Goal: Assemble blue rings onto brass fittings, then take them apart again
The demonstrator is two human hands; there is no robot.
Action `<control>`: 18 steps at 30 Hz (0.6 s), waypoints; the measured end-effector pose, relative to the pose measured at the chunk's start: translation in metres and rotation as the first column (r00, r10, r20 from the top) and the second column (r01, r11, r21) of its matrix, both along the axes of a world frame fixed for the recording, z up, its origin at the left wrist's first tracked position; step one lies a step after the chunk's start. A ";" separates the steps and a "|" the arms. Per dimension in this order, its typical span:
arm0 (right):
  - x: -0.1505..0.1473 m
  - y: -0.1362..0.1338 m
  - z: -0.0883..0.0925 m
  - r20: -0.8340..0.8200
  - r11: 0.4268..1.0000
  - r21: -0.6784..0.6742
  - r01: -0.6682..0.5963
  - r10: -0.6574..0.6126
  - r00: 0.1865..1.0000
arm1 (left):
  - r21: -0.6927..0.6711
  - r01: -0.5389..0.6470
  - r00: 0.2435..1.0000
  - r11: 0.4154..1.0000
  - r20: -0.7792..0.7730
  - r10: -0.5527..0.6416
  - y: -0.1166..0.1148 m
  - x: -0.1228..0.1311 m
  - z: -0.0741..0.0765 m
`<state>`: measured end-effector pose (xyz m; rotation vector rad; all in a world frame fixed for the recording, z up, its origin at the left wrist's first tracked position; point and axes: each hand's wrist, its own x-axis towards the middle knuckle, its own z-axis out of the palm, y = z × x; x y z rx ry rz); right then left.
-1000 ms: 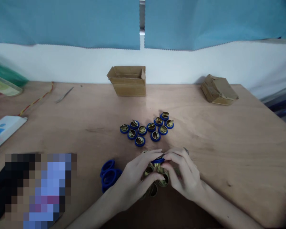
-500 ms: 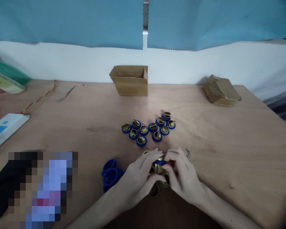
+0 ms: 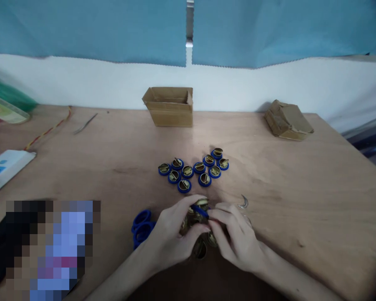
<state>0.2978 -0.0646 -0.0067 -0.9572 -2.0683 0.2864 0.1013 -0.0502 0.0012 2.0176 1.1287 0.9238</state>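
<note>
Between both hands is a blue ring (image 3: 200, 210), tilted, with a round brass pin back (image 3: 202, 202) at its upper side. My left hand (image 3: 177, 232) curves around them, fingers over the top and thumb below. From the other side, the fingertips of my right hand (image 3: 236, 234) pinch the ring's right edge. Loose brass pin backs (image 3: 201, 249) lie under and between the hands, partly hidden. Beside my left wrist is a pile of blue rings (image 3: 141, 229). Farther out sit several blue rings fitted with brass pin backs (image 3: 187, 171).
An open cardboard box (image 3: 172, 115) stands against the wall, and a crumpled one (image 3: 290, 121) is at the far right. Thin curved metal pieces (image 3: 243, 202) lie beyond my right hand. A white power strip (image 3: 11, 169) with a twisted cord is on the left, near a pixelated area.
The blue ring and its pin back have tilted more steeply and shifted slightly left. My left fingers have lifted and curled over the top. The view has shifted a little.
</note>
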 end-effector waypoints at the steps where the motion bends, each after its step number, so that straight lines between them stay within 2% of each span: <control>1: 0.002 0.000 0.002 0.009 0.999 0.049 -0.022 0.022 1.000 | 0.012 -0.008 1.000 1.000 0.007 0.008 0.001 -0.002 0.001; 3: 0.006 0.000 0.004 -0.019 0.989 0.136 -0.061 0.064 0.998 | 0.046 -0.008 1.000 0.999 0.016 0.008 0.003 -0.006 0.002; 5: 0.009 0.000 0.005 -0.124 0.991 0.119 -0.056 0.071 0.990 | 0.065 0.005 1.000 0.998 0.016 -0.006 0.004 -0.009 0.000; 7: 0.010 0.002 0.007 -0.224 0.998 -0.030 -0.046 0.038 0.974 | 0.064 0.027 0.999 0.998 0.035 -0.029 0.002 -0.011 -0.003; 9: 0.011 0.005 0.009 -0.262 0.973 -0.224 -0.063 0.002 0.965 | 0.056 0.070 0.994 0.996 0.081 -0.074 0.000 -0.010 -0.006; 13: 0.011 0.009 0.015 -0.323 0.861 -0.469 -0.197 0.040 0.946 | 0.009 0.181 0.967 0.983 0.178 -0.180 -0.002 -0.006 -0.005; 16: 0.011 0.010 0.018 -0.426 0.747 -0.580 -0.325 0.062 0.903 | -0.030 0.172 0.967 0.985 0.196 -0.163 -0.002 -0.006 -0.002; 18: 0.012 0.010 0.018 -0.487 0.640 -0.649 -0.412 0.067 0.871 | -0.064 0.137 0.972 0.989 0.202 -0.121 -0.001 -0.007 0.000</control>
